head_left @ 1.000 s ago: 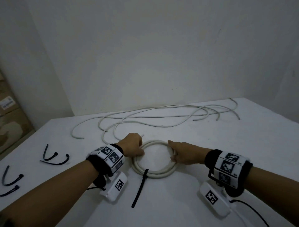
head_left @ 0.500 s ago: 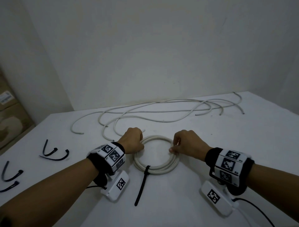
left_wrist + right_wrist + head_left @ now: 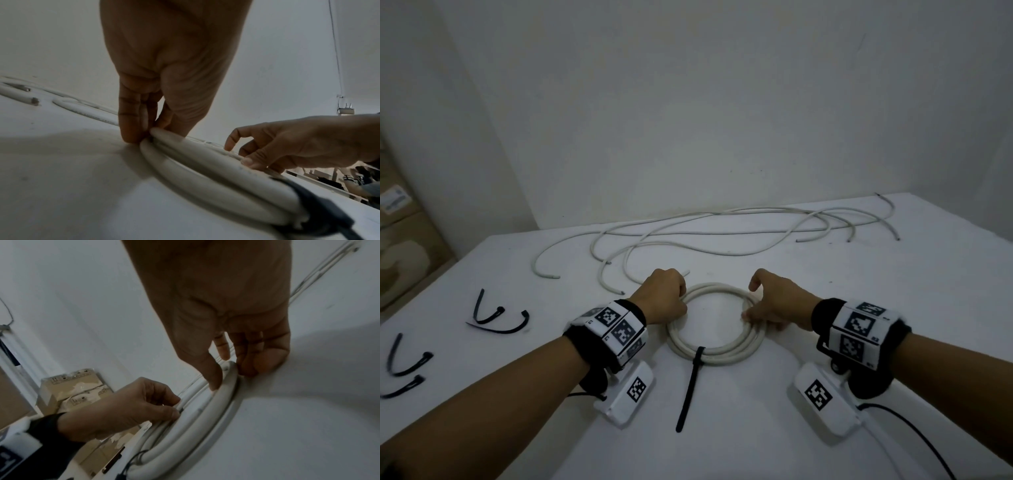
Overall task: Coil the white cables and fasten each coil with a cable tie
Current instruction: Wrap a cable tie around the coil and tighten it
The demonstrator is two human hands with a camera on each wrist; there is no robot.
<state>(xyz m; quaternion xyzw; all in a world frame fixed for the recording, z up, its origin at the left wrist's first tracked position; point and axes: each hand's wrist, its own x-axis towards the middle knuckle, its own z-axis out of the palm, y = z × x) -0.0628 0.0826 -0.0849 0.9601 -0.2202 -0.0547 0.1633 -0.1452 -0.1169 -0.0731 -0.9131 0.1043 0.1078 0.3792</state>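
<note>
The white table (image 3: 825, 428) is the biggest thing here, and the coil sits on it near the middle. Far behind the coil, loose white cables (image 3: 722, 233) lie in long curvy lines across the back of the table. Well off to the left of the coil, past the table edge, brown cardboard boxes (image 3: 410, 246) are stacked.

The coil (image 3: 714, 353) is a round ring of white cable, wound a few times and lying flat. The left hand (image 3: 664, 294) is on the left side of the coil, with fingers (image 3: 129, 123) curled down and pinching the strands together. The right hand (image 3: 777, 301) is on the right side of the coil, its thumb pressing on top and other fingers curled around the outside (the pointer finger sticks up, touching nothing).

A black cable tie (image 3: 690, 387) wraps the near edge of the coil, and its long tail points away from the coil toward the person. Far to the left of the coil, a few spare black ties (image 3: 496, 317) lie bent on the table.
</note>
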